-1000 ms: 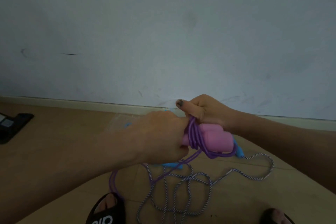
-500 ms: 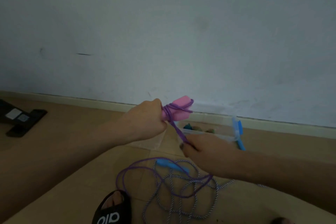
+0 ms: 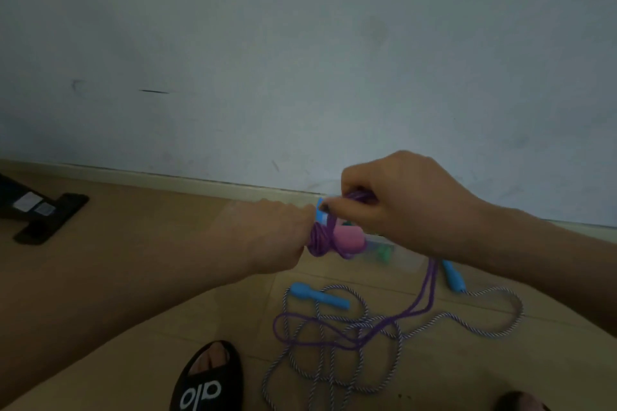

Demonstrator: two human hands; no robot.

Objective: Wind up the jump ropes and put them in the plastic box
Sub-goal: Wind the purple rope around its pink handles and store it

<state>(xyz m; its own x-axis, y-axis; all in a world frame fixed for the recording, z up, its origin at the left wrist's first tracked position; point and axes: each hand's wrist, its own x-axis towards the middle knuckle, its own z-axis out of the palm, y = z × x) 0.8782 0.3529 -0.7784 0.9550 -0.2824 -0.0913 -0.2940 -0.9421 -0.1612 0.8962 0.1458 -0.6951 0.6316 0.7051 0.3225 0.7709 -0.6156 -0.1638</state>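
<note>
My left hand grips the pink handles of a purple jump rope, with several turns of purple cord wound around them. My right hand pinches the purple cord just above the handles. The loose purple cord hangs from my right hand down to the floor. A second rope, white and purple twisted, lies tangled on the floor with its two blue handles. The clear plastic box stands behind my hands, mostly hidden.
A wall with a pale baseboard rises just behind the box. A black flat object lies on the wooden floor at the left. My feet in black slippers are at the bottom edge.
My right hand rose from below the handles to above them, carrying the purple cord over in another turn. The handles tilted down to the right.
</note>
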